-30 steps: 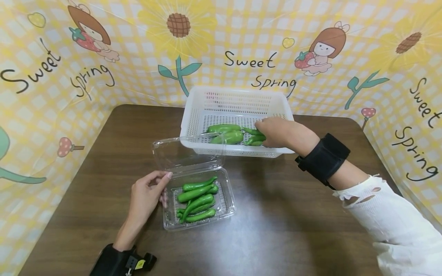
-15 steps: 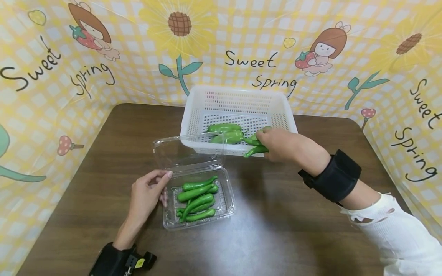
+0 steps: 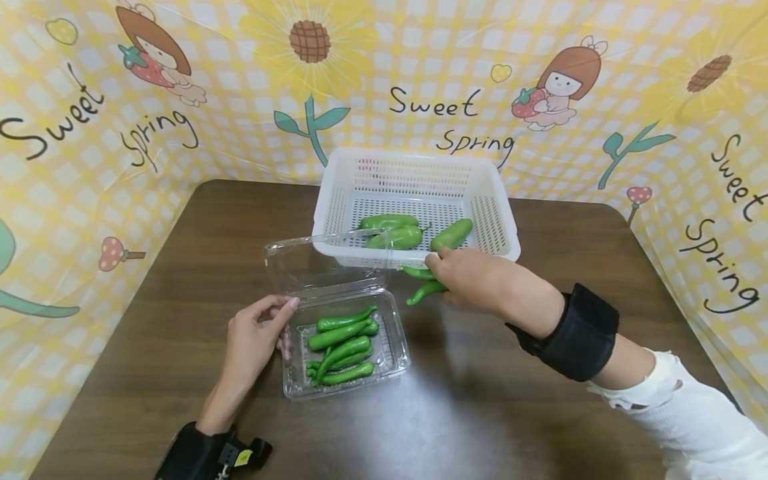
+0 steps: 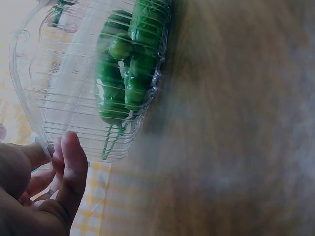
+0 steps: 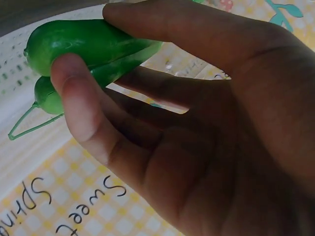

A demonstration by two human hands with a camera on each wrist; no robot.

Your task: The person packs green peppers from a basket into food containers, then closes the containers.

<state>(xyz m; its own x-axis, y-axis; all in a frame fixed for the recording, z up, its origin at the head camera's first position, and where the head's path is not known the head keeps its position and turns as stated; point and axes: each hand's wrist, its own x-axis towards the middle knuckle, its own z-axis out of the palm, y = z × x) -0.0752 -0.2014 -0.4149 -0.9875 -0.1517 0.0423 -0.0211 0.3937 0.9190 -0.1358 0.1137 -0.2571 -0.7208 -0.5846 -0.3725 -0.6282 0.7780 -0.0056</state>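
The right hand (image 3: 474,283) pinches two green peppers (image 3: 423,291) just in front of the white basket (image 3: 503,235); the left hand (image 3: 255,340) holds the clear box (image 3: 396,363) by its edge.

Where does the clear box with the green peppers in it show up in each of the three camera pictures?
Head: the clear box sits lower centre on the table, lid open, beside the left hand.
Left wrist: the box fills the upper left, peppers inside, with the left hand at its edge.
Right wrist: not in it; only the right hand pinching two peppers.
Shared landmark: the yellow "Sweet Spring" cloth shows in the head and right wrist views.
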